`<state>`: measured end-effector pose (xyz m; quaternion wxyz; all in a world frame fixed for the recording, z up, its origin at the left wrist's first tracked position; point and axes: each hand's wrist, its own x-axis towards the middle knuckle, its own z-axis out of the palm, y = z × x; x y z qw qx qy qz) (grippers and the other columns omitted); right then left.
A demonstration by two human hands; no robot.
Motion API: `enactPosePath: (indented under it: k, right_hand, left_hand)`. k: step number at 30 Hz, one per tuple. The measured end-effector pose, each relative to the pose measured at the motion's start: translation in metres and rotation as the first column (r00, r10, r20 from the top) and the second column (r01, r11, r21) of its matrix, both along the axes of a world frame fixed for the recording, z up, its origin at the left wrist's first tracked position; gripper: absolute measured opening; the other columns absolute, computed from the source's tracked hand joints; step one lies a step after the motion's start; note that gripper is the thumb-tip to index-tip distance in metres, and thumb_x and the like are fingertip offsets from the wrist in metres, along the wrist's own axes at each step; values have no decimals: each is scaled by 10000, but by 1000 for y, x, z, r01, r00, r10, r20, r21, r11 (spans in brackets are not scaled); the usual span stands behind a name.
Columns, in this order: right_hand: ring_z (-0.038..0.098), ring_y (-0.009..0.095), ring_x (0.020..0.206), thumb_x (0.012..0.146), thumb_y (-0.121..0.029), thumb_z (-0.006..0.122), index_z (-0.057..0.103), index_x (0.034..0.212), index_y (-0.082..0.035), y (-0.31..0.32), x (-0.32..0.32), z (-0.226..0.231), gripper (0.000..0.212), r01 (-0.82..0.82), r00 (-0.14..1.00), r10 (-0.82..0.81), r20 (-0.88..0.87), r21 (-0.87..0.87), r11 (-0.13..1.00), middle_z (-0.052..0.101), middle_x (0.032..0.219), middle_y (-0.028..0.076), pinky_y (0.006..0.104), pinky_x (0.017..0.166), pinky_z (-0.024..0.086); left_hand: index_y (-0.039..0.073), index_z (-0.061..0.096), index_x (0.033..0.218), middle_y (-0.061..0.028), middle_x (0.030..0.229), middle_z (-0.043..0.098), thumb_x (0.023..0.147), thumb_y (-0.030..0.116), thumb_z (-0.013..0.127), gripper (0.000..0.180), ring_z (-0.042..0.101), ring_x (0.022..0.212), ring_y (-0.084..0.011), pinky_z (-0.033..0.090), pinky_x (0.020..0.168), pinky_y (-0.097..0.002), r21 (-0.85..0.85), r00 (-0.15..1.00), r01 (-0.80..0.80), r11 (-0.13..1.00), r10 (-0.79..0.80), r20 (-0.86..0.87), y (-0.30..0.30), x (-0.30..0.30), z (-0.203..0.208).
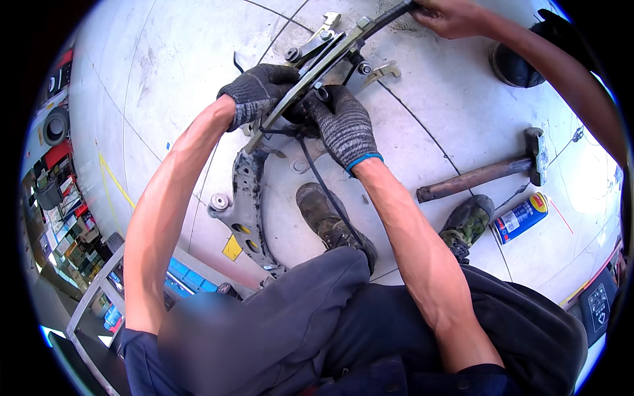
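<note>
A jaw puller (316, 71) with a long flat metal bar, bolts and pale hooked jaws slants across the upper middle. My left hand (259, 94), in a dark knitted glove, curls its fingers round the puller's left side. On the other side, my right hand (345, 127), gloved in grey with a blue cuff, grips the tool near its lower end; the fingertips are partly hidden. A co-worker's bare hand (452, 16) holds the dark rod at the puller's far end. Just below the tool, a worn black control arm (246, 191) with a round bushing lies on the floor.
To the right on the tiled floor lie a wooden-handled hammer (482, 175) and a blue and yellow spray can (522, 218). My boots (330, 214) are close below the puller. A dark strap runs down from it. A metal-framed cart (99, 290) stands lower left.
</note>
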<state>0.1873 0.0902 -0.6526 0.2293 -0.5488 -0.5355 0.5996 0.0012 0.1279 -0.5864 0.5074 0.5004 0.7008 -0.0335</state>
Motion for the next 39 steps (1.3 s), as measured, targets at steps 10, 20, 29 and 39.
enactPosePath:
  k: [10,20,29,39]
  right_hand:
    - [685,415,997,934,-287,682,630,1149,8,-1,-1,3,368,-2,1000,2,19,5,1000,705,1041,264,470,884,531]
    - [693,373,1030,949,-316,668,626,1214,40,-1,1,1,445,-47,998,47,43,-15,999,712,1091,253,431,903,526]
    - [674,427,1002,939,-287,672,618,1154,6,-7,-3,4,367,-10,1000,12,22,-53,999,695,1052,268,484,861,527]
    - [674,430,1005,930,-270,675,617,1166,-9,-13,-2,-2,357,15,1000,-15,4,-27,1000,695,1051,269,488,857,526]
  left_hand:
    - [11,639,1330,-145,1151,729,948,228,674,441,678,989,-201,524,951,-335,21,1000,5,1000,-5,11,-4,-5,-6]
    - [29,652,1317,-122,1119,741,966,221,646,401,693,974,-185,531,935,-321,-3,1000,-23,1000,23,7,-4,3,1]
    - [-20,656,1272,-89,998,746,966,151,644,351,672,860,-136,558,833,-313,10,993,-56,998,54,106,-8,-5,-2]
    - [17,645,1315,-147,1161,733,926,224,616,442,692,1030,-215,519,962,-331,-24,996,-33,999,35,78,-9,-3,0]
